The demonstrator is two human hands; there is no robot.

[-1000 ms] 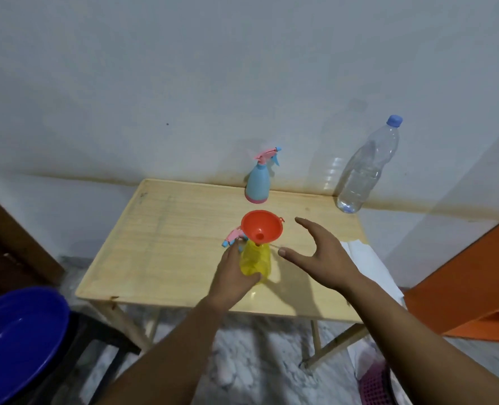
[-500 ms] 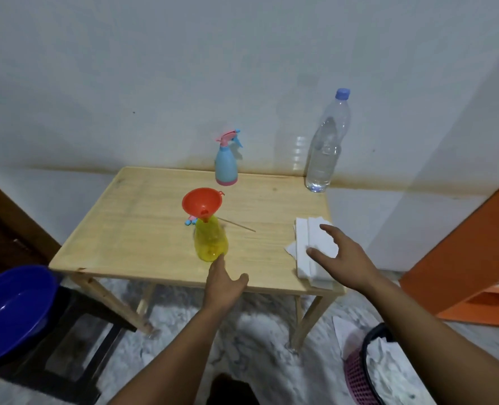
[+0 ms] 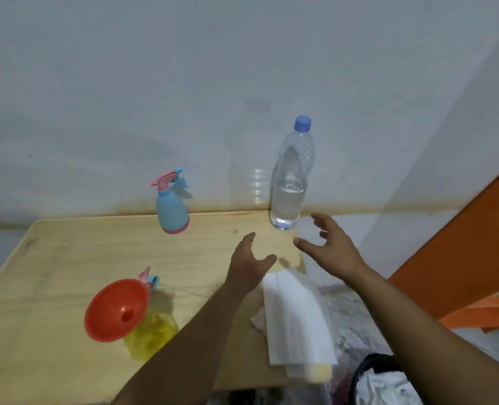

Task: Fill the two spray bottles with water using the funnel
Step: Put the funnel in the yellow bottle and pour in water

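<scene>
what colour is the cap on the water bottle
Blue cap, clear water bottle; head view.

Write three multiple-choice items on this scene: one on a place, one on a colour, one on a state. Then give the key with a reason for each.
1. Where does the funnel sit?
A. in the yellow spray bottle
B. in the blue spray bottle
C. flat on the table

2. What colour is the water bottle's cap?
A. red
B. blue
C. white

3. What is the state of the water bottle?
A. lying on its side
B. upright, capped, partly full
C. held and tilted

Key: 1 A, the red funnel rests in the yellow bottle's neck. 2 B, the cap shows blue. 3 B, it stands by the wall with neither the right hand nor the left hand touching it.
</scene>
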